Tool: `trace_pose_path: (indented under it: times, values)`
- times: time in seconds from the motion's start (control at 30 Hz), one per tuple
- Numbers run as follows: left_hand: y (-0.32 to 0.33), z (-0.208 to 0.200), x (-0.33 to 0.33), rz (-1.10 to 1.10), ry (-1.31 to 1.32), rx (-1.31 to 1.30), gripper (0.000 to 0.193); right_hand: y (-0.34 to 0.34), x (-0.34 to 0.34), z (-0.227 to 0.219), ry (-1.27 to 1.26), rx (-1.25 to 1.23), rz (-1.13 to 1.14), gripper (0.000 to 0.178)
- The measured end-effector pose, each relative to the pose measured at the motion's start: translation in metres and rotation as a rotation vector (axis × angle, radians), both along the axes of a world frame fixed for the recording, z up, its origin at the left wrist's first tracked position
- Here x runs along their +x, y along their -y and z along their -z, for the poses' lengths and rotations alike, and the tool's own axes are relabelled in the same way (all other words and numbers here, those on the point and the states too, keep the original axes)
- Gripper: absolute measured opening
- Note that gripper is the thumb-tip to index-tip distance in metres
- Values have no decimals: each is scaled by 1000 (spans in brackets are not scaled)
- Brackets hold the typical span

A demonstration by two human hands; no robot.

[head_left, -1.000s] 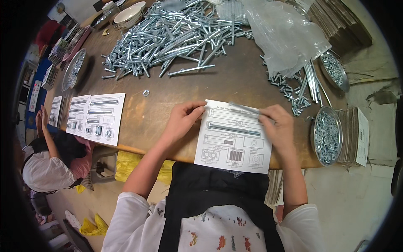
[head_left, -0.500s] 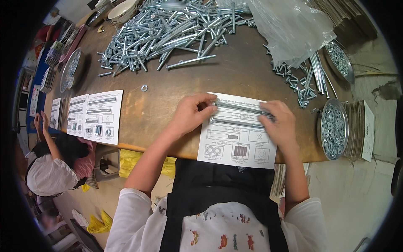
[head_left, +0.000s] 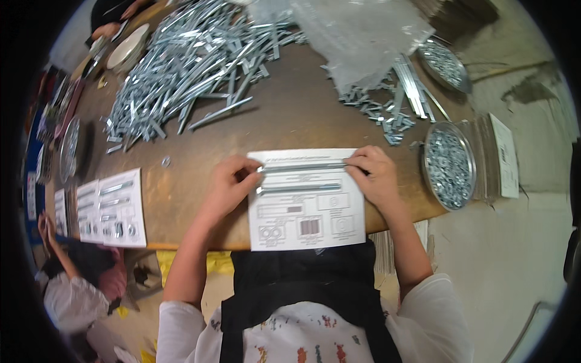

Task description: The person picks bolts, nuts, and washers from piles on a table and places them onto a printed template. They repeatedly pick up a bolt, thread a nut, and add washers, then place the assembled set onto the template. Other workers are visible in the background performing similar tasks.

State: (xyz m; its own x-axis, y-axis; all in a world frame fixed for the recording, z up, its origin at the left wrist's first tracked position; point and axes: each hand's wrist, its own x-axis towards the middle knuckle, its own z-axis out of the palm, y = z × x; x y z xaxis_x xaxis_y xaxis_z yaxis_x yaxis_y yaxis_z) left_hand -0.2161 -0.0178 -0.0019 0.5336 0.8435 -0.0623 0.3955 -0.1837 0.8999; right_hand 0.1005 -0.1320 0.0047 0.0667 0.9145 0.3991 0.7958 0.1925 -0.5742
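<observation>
A white printed card (head_left: 281, 242) with outline drawings lies at the table's front edge, before my black apron. Two long silver bolts rest across its upper half: an upper bolt (head_left: 308, 167) and a lower bolt (head_left: 302, 189). My left hand (head_left: 230, 186) is closed at the card's left edge, thumb and fingertips on the upper bolt's left end. At the opposite end of that bolt, my right hand (head_left: 375, 176) pinches it between thumb and fingers, over the card's right edge. Neither hand touches the lower bolt.
A big heap of bolts (head_left: 181, 66) covers the far left. A plastic bag (head_left: 363, 42) lies beside short bolts (head_left: 387, 115). At right stand a bowl of washers (head_left: 449, 166) and stacked cards (head_left: 503, 157). Filled cards (head_left: 124, 209) lie left, near a co-worker (head_left: 75, 296).
The card now lies squarer to me, where it was slanted. Both hands have turned with it; my right hand has shifted to the upper bolt's end. The whole view has swung too.
</observation>
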Motion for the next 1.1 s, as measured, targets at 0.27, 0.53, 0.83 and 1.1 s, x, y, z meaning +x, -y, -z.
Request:
trace_pose_path:
  times: [0.27, 0.53, 0.83, 1.1]
  values:
    - [-21, -33, 73, 60, 91, 132, 26, -4, 67, 17, 393, -39, 505, 41]
    - [-29, -2, 238, 307, -39, 455, 28, 35, 42, 12, 256, 44, 370, 22]
    - [-32, -2, 262, 288, -182, 446, 23, 48, 39, 17, 208, 138, 404, 22]
    - [22, -49, 139, 369, 65, 110, 18, 37, 38, 4, 501, 29, 392, 21]
